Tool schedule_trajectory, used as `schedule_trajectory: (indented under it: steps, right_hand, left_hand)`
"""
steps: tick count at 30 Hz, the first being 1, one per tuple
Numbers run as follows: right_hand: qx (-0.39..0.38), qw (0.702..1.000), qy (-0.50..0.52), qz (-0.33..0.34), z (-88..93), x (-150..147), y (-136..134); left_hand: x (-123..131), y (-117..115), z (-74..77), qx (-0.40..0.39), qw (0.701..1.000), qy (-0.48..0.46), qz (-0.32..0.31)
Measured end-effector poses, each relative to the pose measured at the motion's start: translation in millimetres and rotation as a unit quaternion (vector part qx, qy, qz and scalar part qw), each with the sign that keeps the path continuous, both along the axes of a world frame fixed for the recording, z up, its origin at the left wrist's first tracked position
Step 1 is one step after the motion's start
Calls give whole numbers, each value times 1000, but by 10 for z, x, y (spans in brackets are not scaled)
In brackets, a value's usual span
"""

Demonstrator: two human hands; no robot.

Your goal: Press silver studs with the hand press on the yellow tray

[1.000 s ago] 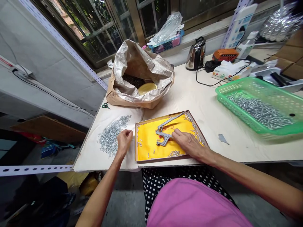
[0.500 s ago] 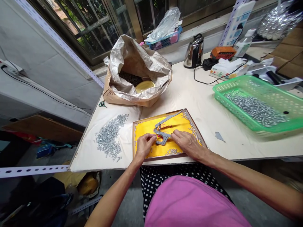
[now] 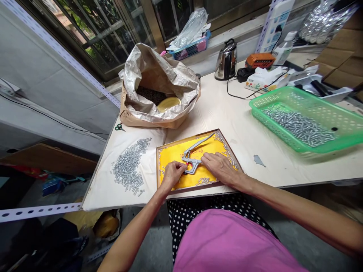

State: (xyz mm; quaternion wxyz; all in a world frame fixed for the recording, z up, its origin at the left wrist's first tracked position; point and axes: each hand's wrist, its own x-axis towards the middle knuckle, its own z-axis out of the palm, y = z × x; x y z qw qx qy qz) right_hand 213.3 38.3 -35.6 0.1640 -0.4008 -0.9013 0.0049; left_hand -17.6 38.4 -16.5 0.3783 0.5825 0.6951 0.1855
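Observation:
Grey spring-loaded hand pliers (image 3: 194, 162) with a C-shaped jaw lie over a shallow yellow-lined tray (image 3: 170, 151), their two handles spread apart. My right hand (image 3: 218, 166) is closed around the end of the lower handle. At the jaw, my left hand (image 3: 173, 173) pinches with thumb and forefinger; what is between the fingertips is too small to make out. Small metal pins (image 3: 203, 181) lie along the tray's front edge, and more line its right side. Left of the tray, a heap of similar pins (image 3: 129, 168) rests on white cloth.
A green plastic basket (image 3: 306, 141) with many pins stands at the right. Behind the tray sits an open woven sack (image 3: 159, 119) with a yellow dish (image 3: 169, 104) inside. Green-handled scissors (image 3: 119, 127), a steel kettle (image 3: 226, 62) and an orange battery pack (image 3: 259, 60) are also on the table.
The camera view has shifted slightly, so the whole table sits a little further left. Both hands keep their places at the pliers, with only slight finger movement.

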Motion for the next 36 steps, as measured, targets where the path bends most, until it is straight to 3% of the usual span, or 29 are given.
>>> schedule_trajectory:
  steps: [6, 11, 17, 23, 26, 28, 31, 33, 36]
  right_hand:
    - [-58, 998, -19, -4, -9, 7, 81]
    - [-54, 998, -11, -8, 110, 146, 307]
    - [-134, 989, -70, 7, 214, 198, 582]
    - [-125, 990, -64, 6, 253, 171, 543]
    - [-125, 991, -54, 3, 264, 178, 494]
    - [-124, 991, -47, 1, 265, 179, 455]
    - [-104, 994, -31, 8, 250, 163, 385]
    - [-86, 996, -21, 18, 231, 143, 339]
    - [-73, 997, -20, 26, 204, 120, 298]
  left_hand:
    - [-39, 42, 16, -68, 997, -40, -20]
    - [-30, 12, 41, -74, 996, -49, 1]
    - [15, 1, 82, -71, 997, -38, 7]
    - [48, 3, 133, -93, 994, -43, 30]
    - [64, -56, 131, -51, 998, 28, 16]
    - [109, -120, 124, 66, 992, 108, -15]
    - [243, -163, 116, 234, 948, 173, -129]
    - [347, -102, 118, 266, 920, 184, -221]
    - [448, 102, 135, 243, 889, 196, -335]
